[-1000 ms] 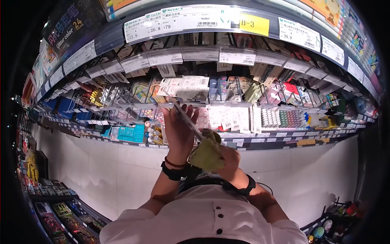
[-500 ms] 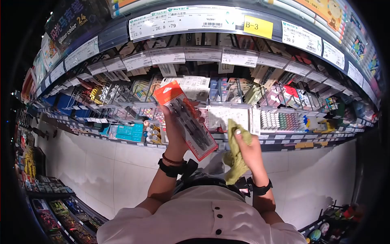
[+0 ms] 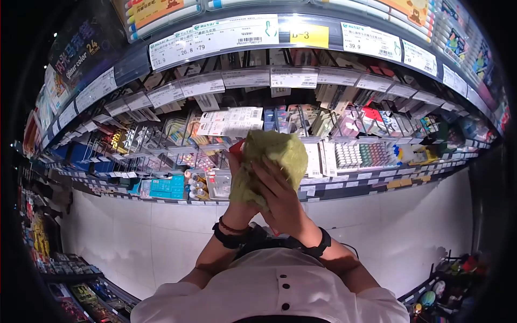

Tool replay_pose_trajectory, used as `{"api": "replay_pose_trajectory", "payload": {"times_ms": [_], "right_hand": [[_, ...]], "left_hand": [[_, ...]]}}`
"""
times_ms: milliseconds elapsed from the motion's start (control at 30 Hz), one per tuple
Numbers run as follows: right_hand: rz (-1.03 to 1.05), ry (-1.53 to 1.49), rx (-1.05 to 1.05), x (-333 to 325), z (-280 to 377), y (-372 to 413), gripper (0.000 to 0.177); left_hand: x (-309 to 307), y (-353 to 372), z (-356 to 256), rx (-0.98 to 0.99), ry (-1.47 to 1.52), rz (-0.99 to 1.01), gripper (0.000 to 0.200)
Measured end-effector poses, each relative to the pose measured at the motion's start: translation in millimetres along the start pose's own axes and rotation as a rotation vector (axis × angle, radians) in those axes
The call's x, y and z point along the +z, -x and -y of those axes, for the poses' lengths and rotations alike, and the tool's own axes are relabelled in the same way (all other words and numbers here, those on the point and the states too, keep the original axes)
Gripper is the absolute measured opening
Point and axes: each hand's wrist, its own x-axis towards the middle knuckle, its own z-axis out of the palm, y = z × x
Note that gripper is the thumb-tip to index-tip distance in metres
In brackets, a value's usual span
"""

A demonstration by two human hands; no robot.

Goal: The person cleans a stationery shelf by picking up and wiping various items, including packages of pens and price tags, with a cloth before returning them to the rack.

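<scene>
A green cloth (image 3: 283,153) lies spread over a red pen package (image 3: 236,147), of which only a red edge shows at the upper left and a bit at the bottom. My left hand (image 3: 240,207) holds the package from the left, its fingers mostly hidden by the cloth. Against the front of the cloth, my right hand (image 3: 280,199) presses with its fingers together, keeping the cloth on the package.
Curved store shelves with price labels (image 3: 293,77) run across the upper view. White boxes (image 3: 231,121), a teal case (image 3: 167,187) and rows of markers (image 3: 349,156) stand there. More shelving is at the lower left and lower right.
My right hand has brought the cloth leftward onto the package, which the cloth now mostly covers. My left hand still holds the package. The view has shifted slightly.
</scene>
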Motion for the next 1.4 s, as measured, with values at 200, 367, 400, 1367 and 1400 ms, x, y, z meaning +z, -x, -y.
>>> {"api": "replay_pose_trajectory", "payload": {"times_ms": [200,367,400,1367,1400], "right_hand": [[0.053,-0.250,-0.072,-0.2,-8.7,18.8,0.031],[-0.037,-0.596,0.341,-4.0,-25.8,52.8,0.008],[0.083,-0.504,0.525,-15.9,-36.0,61.9,0.006],[-0.800,-0.421,0.667,-35.9,-162.2,19.9,0.014],[-0.780,-0.402,0.660,-33.0,-163.9,21.8,0.013]], "left_hand": [[-6.1,-3.9,-24.6,0.153,-0.161,-0.154,0.079],[-4.9,-5.6,-44.3,0.331,-0.042,-0.366,0.083],[-7.7,-6.9,-49.4,0.360,-0.042,-0.344,0.083],[-91.9,49.7,-65.8,0.402,-0.232,-0.513,0.036],[-93.7,53.0,-68.5,0.419,-0.244,-0.552,0.036]]}}
